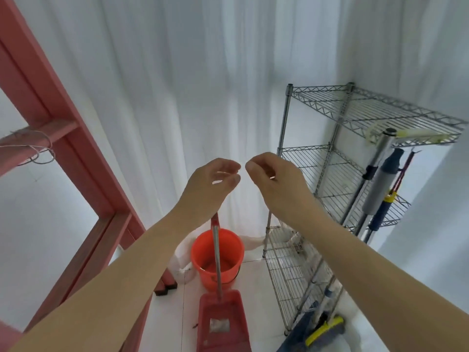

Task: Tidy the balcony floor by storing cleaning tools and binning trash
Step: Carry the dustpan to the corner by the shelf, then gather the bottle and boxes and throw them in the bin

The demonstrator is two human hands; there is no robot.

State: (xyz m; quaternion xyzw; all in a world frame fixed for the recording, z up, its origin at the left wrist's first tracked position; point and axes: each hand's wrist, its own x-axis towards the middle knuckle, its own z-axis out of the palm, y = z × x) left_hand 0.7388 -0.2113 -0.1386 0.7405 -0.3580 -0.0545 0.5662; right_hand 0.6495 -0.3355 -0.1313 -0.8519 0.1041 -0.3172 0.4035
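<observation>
Two loose, empty hands, left (213,185) and right (275,182), above the red dustpan (223,323) and orange bucket (203,252).

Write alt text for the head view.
The left hand and right hand hover loosely curled and empty before a white curtain. Below stand a red dustpan, an orange bucket and, rightward, a wire rack.
</observation>
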